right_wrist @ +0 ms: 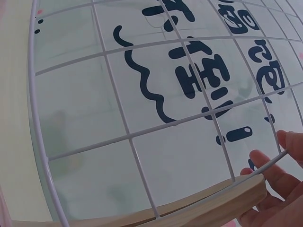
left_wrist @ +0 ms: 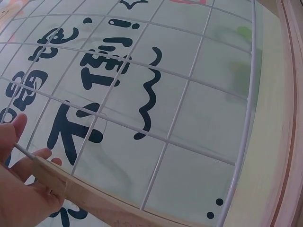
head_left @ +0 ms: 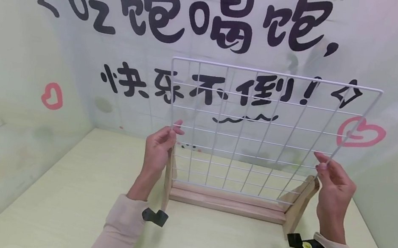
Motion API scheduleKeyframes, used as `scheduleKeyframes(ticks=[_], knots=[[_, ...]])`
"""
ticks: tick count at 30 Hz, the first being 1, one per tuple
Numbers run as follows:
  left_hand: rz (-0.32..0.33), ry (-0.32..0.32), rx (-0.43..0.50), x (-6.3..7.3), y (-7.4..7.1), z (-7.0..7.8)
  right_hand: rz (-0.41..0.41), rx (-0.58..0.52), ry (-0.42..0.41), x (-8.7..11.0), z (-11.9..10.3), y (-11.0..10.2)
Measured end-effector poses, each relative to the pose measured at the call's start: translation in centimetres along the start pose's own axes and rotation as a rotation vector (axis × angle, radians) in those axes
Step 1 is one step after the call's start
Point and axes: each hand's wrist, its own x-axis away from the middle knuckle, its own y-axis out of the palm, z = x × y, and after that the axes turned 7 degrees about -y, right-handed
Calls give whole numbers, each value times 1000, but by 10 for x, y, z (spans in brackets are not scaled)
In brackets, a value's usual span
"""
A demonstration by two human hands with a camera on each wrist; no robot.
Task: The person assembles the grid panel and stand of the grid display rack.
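Note:
A white wire grid panel (head_left: pixel 235 137) stands upright, leaning slightly back, between the two side pieces of a wooden stand (head_left: pixel 227 205). My left hand (head_left: pixel 158 148) pinches the panel's left edge wire just above the left side piece (left_wrist: pixel 94 203). On the opposite edge, my right hand (head_left: pixel 336 189) pinches the wire near the top of the right side piece (right_wrist: pixel 222 198). In both wrist views, thumb and fingers meet around the edge wire. The panel's bottom wire lies close to the stand's wooden crossbar; whether it touches is hard to tell.
The stand rests on a pale wood-grain table (head_left: pixel 88 193). Behind it rises a white backdrop (head_left: pixel 136 50) with large black lettering and pink hearts, and similar printed sheets close off both sides. Black camera straps (head_left: pixel 155 217) sit at the sleeve cuffs.

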Motion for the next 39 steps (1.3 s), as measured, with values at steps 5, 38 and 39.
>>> scheduleKeyframes(ticks=[5,38,39], knots=[[-1,-14,1,0,1,1,-21,-1,2,-1,0,-2],[-45,23,2,3,-3,-13,-49,-59,19,-2,3,-4],[-48,23,6,3,-3,-14,-48,-57,22,-2,3,-4]])
